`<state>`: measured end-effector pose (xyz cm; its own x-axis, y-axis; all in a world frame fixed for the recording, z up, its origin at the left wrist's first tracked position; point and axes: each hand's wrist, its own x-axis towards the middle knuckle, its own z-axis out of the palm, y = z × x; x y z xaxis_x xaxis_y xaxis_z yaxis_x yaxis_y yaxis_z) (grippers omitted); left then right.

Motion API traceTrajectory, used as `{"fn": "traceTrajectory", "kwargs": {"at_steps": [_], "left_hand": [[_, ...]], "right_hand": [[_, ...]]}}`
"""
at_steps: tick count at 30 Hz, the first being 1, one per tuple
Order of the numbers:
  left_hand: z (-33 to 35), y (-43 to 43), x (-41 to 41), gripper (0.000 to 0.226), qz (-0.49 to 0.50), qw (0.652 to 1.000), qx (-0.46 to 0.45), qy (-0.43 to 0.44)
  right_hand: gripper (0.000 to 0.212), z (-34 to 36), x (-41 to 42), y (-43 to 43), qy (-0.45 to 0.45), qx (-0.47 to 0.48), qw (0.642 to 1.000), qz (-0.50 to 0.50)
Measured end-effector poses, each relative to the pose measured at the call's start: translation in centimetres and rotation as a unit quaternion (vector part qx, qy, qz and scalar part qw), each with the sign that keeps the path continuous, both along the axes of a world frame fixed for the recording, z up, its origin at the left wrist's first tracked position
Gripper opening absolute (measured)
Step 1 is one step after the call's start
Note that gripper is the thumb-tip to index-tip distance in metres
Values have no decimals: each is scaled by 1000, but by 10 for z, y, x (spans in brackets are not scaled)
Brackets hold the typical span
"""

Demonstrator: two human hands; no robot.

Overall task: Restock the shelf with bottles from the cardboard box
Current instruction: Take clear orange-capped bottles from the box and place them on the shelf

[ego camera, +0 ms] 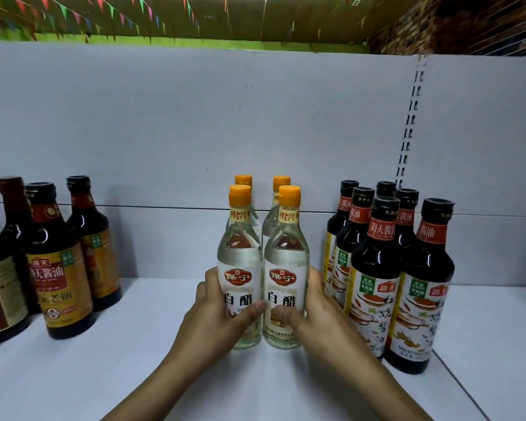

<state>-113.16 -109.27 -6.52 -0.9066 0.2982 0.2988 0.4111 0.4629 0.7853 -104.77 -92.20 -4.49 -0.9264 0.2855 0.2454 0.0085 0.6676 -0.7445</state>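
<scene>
Gripping one clear bottle each, both hands meet at the middle of the white shelf [128,378], forearms coming in from six o'clock. The left hand [222,312] curls round the lower body of the left clear bottle [240,265], fingers on its nine o'clock side and thumb laid across the label. The right hand [315,312] wraps the right clear bottle [286,265] the same way, fingers on its three o'clock side, thumb on the label. The thumb tips almost touch. Both bottles stand upright on the shelf, side by side, orange caps on top. At twelve o'clock from them two rear clear bottles [281,181] stand mostly hidden, near the grey back panel [195,117]. At three o'clock, just beside the right hand, stands a cluster of red-banded dark bottles [375,268]. At nine o'clock, well apart, stand yellow-labelled dark bottles [58,268]. Coloured flags [104,13] hang at twelve o'clock above the panel
</scene>
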Motion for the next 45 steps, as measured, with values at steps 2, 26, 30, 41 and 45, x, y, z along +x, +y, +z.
{"fn": "traceTrajectory", "kwargs": {"at_steps": [2, 26, 30, 41, 45], "left_hand": [[0, 4, -4, 70, 13, 1000, -10, 8], [4, 14, -36, 74, -24, 997, 44, -65], [0, 14, -40, 69, -43, 995, 65, -67], [-3, 14, -41, 72, -62, 989, 105, -82], [-2, 13, -35, 81, -74, 986, 121, -84]], "right_hand": [[68, 1, -4, 0, -9, 1, 1000, -3], [66, 3, -43, 3, -62, -48, 997, -9], [71, 2, -42, 0, -52, -53, 997, -25], [68, -3, -41, 2, -47, -41, 998, -27], [72, -3, -38, 1, -35, -34, 999, -23]]}}
